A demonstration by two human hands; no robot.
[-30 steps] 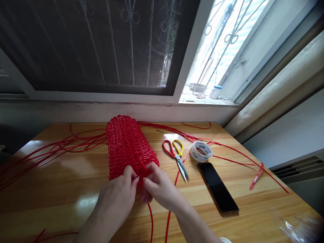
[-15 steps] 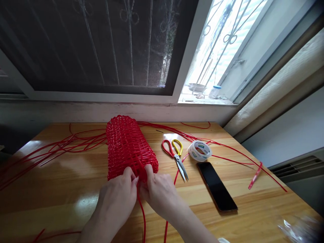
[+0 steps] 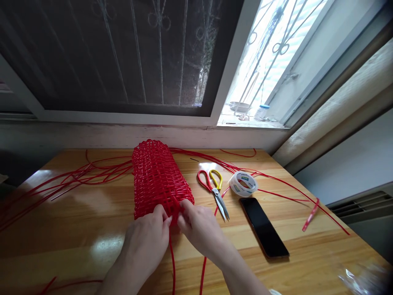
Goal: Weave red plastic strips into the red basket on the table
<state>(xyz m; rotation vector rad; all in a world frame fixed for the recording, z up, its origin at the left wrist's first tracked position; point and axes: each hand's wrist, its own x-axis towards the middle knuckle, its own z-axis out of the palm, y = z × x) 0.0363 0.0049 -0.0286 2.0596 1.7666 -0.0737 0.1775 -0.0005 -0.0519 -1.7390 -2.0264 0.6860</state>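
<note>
A red woven plastic basket lies on its side on the wooden table, its near end towards me. My left hand is closed on the basket's near edge, thumb and forefinger pressed together. At the right of that edge, my right hand pinches a short red plastic strand that stands out from the weave. The fingertips hide part of the near rim. One long red strand hangs from between the hands towards me, and another shows beneath my right wrist.
Scissors with one red and one yellow handle lie right of the basket. Beyond them are a tape roll and a black phone. Loose red strands spread left and right. A window rises behind the table.
My right hand has shifted slightly up and right, away from the left hand, opening a gap between them. The basket's near end has moved slightly right with the hands.
</note>
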